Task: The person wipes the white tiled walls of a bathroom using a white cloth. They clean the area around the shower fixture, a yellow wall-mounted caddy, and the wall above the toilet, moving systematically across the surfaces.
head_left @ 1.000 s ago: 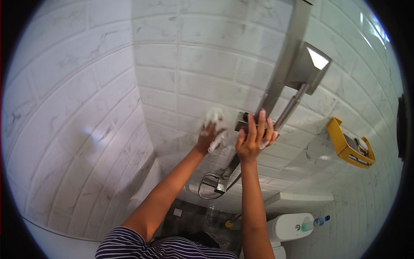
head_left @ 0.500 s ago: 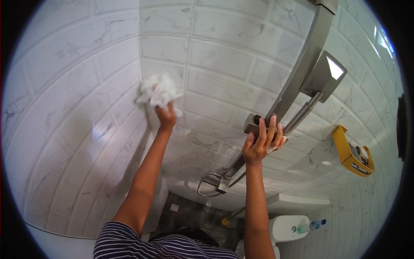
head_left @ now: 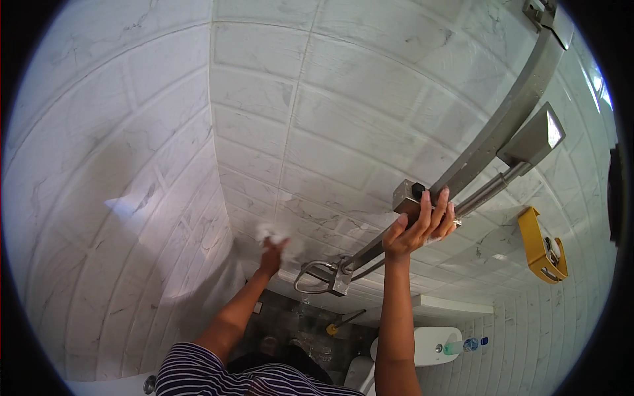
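A crumpled white cloth (head_left: 269,231) is in my left hand (head_left: 273,256), pressed against the marbled wall tiles low near the corner. Both are smeared by motion. My right hand (head_left: 421,228) is closed round the sliding bracket (head_left: 408,197) on the grey metal shower rail (head_left: 505,125), its fingers curled over the front. Above the bracket, a square hand shower (head_left: 536,140) tilts up beside the rail. A small bit of white shows under my right fingers; I cannot tell what it is.
Below the rail is a metal shower tap with a looped hose (head_left: 314,277). A yellow caddy (head_left: 541,245) hangs on the wall at right. Lower down stand a white toilet tank (head_left: 429,345) with a bottle (head_left: 470,344) on it. A yellow-headed brush (head_left: 332,329) lies near the wet dark floor.
My left hand has swept the white cloth down the wall, from beside the corner to near the tap. My right hand has stayed on the bracket while the view has shifted.
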The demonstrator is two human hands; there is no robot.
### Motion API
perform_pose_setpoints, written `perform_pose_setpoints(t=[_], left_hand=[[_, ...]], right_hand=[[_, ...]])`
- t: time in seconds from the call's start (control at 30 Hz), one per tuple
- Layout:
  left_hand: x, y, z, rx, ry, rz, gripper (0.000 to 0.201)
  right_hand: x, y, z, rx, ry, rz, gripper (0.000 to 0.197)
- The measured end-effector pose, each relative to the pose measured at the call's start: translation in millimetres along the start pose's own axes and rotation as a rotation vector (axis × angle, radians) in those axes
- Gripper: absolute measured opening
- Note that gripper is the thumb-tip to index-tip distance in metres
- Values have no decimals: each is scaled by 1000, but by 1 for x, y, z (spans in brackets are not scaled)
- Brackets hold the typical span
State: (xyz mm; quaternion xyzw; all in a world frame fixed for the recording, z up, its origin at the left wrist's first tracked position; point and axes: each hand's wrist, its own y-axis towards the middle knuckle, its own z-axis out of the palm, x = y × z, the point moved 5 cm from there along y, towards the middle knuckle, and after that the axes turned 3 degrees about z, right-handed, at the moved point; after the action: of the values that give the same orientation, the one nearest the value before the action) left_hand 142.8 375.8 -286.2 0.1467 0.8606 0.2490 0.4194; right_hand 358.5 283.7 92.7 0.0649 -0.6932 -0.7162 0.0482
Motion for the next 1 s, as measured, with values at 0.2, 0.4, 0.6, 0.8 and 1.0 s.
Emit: perform_pose_setpoints(t=[0.2,0.4,0.6,0.8,1.0], left_hand=[[13,48,-71,-683,105,-19,40],[-161,171,-136,-778,59,420,41],[-261,172,-108,-357,-62,882,31],[-154,113,-69,-222,-68,663,29],[-100,126,-118,-429,220,436,37]], right_hand=[[3,-3,4,-12,26,11,37],[2,-4,0,39,-7,-6,38],[1,-7,1,75,-28,12,39],[0,-2,-7,61,-15,44,36],[-3,-3,-10,87,-48,6,38]])
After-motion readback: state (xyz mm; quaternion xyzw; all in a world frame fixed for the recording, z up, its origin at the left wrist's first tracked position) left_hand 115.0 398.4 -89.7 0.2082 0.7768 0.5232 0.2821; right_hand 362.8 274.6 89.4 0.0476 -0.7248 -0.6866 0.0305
